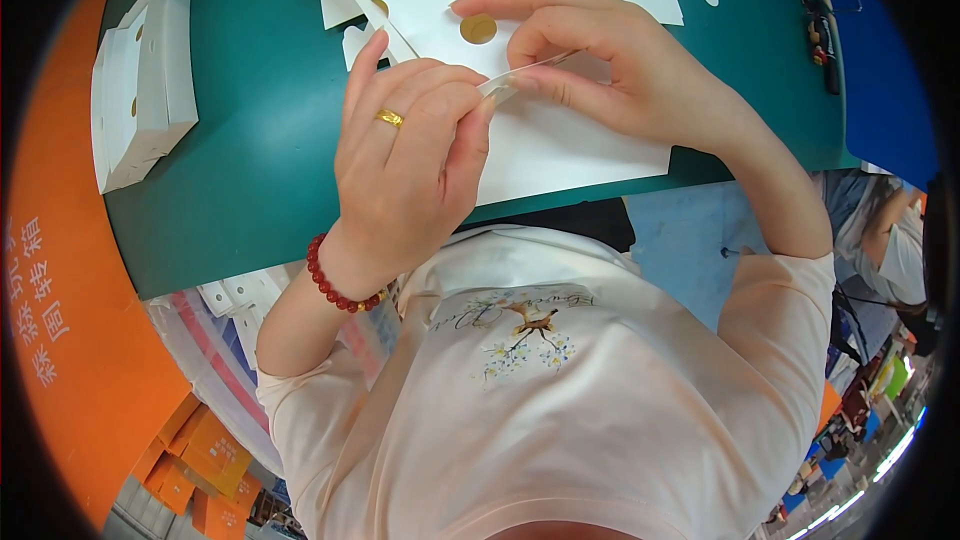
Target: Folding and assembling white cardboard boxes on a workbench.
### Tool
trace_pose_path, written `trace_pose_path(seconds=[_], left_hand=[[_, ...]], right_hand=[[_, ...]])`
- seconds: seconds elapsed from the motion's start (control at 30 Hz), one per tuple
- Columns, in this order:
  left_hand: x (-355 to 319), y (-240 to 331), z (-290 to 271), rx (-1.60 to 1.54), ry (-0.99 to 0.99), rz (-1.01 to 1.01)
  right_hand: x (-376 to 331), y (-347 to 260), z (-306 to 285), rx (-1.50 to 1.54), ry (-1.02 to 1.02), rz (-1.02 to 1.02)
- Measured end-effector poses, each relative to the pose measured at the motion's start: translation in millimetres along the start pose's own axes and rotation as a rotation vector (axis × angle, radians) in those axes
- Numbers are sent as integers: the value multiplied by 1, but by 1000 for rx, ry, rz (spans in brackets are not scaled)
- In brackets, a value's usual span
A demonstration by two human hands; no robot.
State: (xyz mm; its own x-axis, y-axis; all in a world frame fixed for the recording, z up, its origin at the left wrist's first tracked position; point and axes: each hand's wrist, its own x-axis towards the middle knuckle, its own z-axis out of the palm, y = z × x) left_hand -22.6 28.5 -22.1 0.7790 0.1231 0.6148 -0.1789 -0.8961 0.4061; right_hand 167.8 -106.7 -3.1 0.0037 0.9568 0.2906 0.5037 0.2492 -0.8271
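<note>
A thin clear strip (525, 75) (tape or film, hard to tell) is pinched at its ends between the left hand (405, 155) and right hand (600, 55), fingertips closed on it, just above a white card (570, 145) with a gold dot (478, 28). It looks light, limp and likely sticky, best held by the ends. A stack of white boxes (140, 80) sits well left on the green table (260, 140); nothing blocks the hands.

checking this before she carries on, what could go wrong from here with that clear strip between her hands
The clear strip is pinched between the fingertips of both hands, left hand and right hand, so it may curl or stick to skin. It hangs just above the white card sheet, near a gold round sticker, and could catch there.
</note>
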Motion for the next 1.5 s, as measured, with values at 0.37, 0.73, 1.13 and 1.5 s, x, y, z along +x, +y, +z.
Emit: trace_pose_path(seconds=[0.37,0.73,1.13,1.5], left_hand=[[-2,-4,4,-13,4,7],[3,-1,5,8,-13,24],[5,-7,8,-47,-23,69],[3,-5,-4,466,-14,269]], right_hand=[[1,46,10,-527,88,-590],[1,2,5,-64,-6,-17],[14,65,-14,-377,-28,-776],[-36,13,-28,-781,131,-305]])
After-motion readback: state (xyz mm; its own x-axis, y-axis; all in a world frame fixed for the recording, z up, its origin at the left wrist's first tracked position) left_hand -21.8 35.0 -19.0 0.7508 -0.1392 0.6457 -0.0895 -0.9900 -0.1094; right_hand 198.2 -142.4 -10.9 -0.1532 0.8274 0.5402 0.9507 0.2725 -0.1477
